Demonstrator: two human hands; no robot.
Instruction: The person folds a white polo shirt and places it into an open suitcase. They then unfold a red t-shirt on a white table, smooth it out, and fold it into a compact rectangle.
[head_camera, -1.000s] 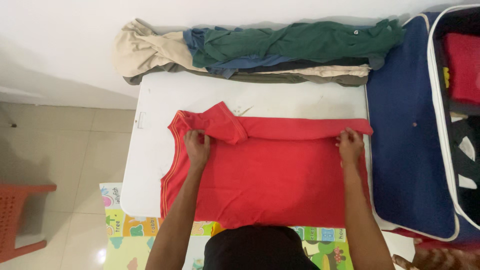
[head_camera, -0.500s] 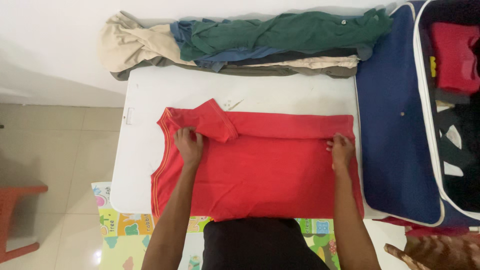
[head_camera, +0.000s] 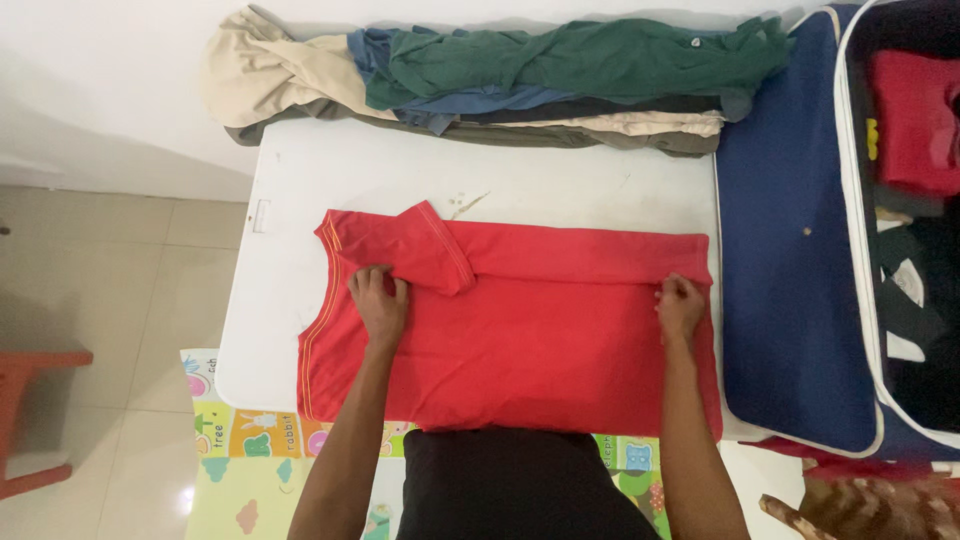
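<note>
Red T-shirt (head_camera: 530, 330) lies flat on white table (head_camera: 560, 185) | top edge and sleeve already folded over, further folds remaining | left hand (head_camera: 380, 300) at 9 o'clock, right hand (head_camera: 682, 305) at 3 o'clock, fingers clenched on the fold | clothes pile (head_camera: 520, 75) at 12 o'clock

The red shirt (head_camera: 520, 340) lies flat on the white desk (head_camera: 560, 190), spread from under the left hand (head_camera: 380, 305) across to the right hand (head_camera: 680, 308). Its far edge is folded toward the person, just beyond both hands. One sleeve lies doubled over beside the left hand. The near edge hangs off the desk.
</note>
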